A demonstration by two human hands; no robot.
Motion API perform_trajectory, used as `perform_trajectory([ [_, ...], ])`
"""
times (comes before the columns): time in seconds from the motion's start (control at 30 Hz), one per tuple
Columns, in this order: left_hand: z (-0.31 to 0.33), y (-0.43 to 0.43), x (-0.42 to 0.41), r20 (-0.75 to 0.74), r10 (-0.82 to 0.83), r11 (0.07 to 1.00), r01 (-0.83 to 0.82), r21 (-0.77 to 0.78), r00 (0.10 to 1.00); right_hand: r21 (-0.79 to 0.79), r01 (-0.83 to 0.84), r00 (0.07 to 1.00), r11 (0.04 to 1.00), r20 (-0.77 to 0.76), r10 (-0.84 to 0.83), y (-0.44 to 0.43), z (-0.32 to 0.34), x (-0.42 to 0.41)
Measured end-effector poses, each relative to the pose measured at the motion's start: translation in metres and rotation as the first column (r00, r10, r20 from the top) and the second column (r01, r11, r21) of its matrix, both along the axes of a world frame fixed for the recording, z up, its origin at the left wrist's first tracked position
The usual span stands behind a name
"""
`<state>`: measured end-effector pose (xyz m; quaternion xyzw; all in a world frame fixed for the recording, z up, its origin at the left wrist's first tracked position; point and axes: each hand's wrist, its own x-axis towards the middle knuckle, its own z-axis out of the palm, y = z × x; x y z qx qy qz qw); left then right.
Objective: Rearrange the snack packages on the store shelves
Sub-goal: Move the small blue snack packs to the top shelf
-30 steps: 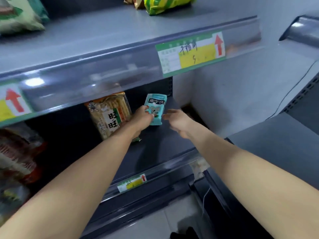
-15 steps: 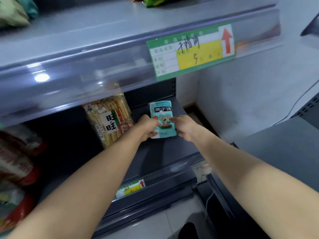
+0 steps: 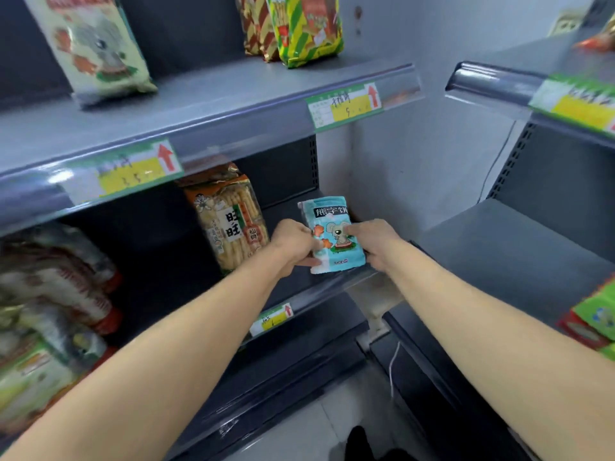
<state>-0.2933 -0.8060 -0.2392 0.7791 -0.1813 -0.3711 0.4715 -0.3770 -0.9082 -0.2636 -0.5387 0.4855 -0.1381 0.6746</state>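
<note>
A small light-blue snack packet (image 3: 332,224) with a cartoon mouse stands at the right end of the middle shelf (image 3: 286,287), close to its front edge. My left hand (image 3: 293,244) grips its left side and my right hand (image 3: 376,242) holds its right side, thumb on the front. An orange rice-cracker bag (image 3: 229,221) stands upright just left of my left hand.
Above, the top shelf (image 3: 199,104) carries a pale green bag (image 3: 90,44) and a green-yellow striped bag (image 3: 306,24). Blurred red and green packs (image 3: 50,304) fill the left. A second shelf unit (image 3: 519,247) stands at right with green packs (image 3: 595,314). Price tags line the shelf edges.
My right hand closed in and took hold of the blue packet beside my left hand. The packet came forward toward the shelf's front edge. The view lifted, showing the top shelf.
</note>
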Motion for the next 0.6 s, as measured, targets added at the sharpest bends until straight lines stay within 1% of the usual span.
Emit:
perform_trajectory([
  [0.07, 0.014, 0.022, -0.015, 0.028, -0.021, 0.999, 0.022, -0.035, 0.999, -0.017, 0.054, 0.998, 0.998, 0.031, -0.053, 0.022, 0.013, -0.018],
  [0.17, 0.035, 0.056, -0.036, 0.067, -0.043, 0.994, 0.049, -0.099, 0.997, -0.054, 0.123, 0.986, 0.991, 0.12, -0.116, 0.055, 0.031, -0.041],
  [0.23, 0.049, 0.076, -0.049, 0.111, -0.045, 0.988, 0.061, -0.145, 0.993, -0.116, 0.188, 0.971, 0.975, 0.17, -0.167, 0.078, 0.046, -0.052],
  [0.3, 0.065, 0.094, -0.06, 0.191, -0.031, 0.975, 0.072, -0.209, 0.981, -0.202, 0.28, 0.94, 0.939, 0.258, -0.225, 0.1, 0.065, -0.058],
  [0.37, 0.084, 0.111, -0.067, 0.303, 0.022, 0.958, 0.067, -0.279, 0.953, -0.267, 0.366, 0.896, 0.892, 0.361, -0.259, 0.123, 0.088, -0.062],
  [0.47, 0.115, 0.135, -0.067, 0.427, 0.145, 0.909, 0.051, -0.414, 0.893, -0.322, 0.437, 0.826, 0.84, 0.514, -0.232, 0.156, 0.125, -0.058],
  [0.53, 0.137, 0.15, -0.062, 0.458, 0.221, 0.871, 0.037, -0.489, 0.861, -0.337, 0.464, 0.771, 0.819, 0.61, -0.186, 0.171, 0.151, -0.047],
  [0.6, 0.157, 0.164, -0.05, 0.458, 0.284, 0.835, 0.018, -0.55, 0.842, -0.371, 0.468, 0.733, 0.802, 0.67, -0.118, 0.181, 0.176, -0.032],
])
